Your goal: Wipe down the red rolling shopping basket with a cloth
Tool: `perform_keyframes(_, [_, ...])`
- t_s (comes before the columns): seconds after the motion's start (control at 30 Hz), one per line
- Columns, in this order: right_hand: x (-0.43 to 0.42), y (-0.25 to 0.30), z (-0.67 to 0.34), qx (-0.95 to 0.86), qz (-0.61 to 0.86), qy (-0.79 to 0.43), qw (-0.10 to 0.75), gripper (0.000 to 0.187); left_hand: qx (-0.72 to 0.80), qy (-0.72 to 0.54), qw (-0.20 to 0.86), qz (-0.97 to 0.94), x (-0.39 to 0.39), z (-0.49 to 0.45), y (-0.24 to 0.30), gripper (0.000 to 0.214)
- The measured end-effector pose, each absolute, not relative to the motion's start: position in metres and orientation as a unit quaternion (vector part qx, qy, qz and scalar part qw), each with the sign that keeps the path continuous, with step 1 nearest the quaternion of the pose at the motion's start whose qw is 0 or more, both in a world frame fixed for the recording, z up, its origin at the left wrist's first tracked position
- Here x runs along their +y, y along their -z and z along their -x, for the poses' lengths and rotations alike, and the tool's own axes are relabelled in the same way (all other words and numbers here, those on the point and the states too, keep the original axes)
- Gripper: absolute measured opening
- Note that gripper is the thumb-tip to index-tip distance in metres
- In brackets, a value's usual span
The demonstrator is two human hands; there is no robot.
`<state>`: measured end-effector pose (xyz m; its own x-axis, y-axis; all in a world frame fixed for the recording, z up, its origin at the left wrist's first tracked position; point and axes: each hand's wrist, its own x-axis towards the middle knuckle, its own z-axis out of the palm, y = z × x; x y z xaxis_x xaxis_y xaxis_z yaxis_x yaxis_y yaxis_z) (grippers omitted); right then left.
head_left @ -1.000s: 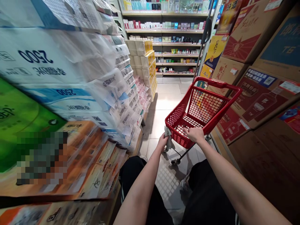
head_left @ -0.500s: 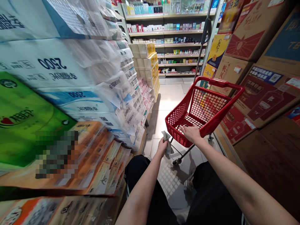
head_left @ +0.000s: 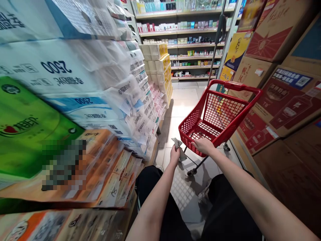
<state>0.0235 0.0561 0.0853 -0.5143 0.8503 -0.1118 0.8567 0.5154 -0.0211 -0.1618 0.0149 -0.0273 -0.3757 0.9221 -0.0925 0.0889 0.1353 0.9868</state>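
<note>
A grey cloth is pinched in my left hand, low over the floor beside the cart's front leg. My right hand grips the near rim of a red plastic shopping cart, its fingers hooked over the edge of the basket. The cart's lattice basket looks bare inside, and its push handle faces away from me. Part of the cloth is hidden by my left fingers.
Packs of tissue paper are stacked high on the left, with a green pack closest. Cardboard cartons line the right side. Shelves of small goods stand at the aisle's far end. A dark pole rises behind the cart.
My right hand has slid slightly down and its fingers sit lower on the basket rim. My left hand keeps hold of the cloth, which hangs a little differently. The view has shifted slightly.
</note>
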Motion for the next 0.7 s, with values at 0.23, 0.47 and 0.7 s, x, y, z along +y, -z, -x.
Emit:
perform_keyframes(0.23, [0.067,-0.089,-0.058,0.870,-0.488,0.027,0.058,0.064,0.638,-0.518,0.374,-0.429,0.025,0.135,0.015,0.033])
perform_keyframes(0.47, [0.076,-0.088,-0.070,0.868,-0.492,0.019,0.062,0.060,0.683,-0.485,0.323,-0.440,0.028,0.128,0.008,0.034])
perform_keyframes(0.7, [0.079,-0.091,-0.068,0.872,-0.485,0.036,0.056,0.063,0.695,-0.478,0.312,-0.437,0.025,0.139,0.021,0.044])
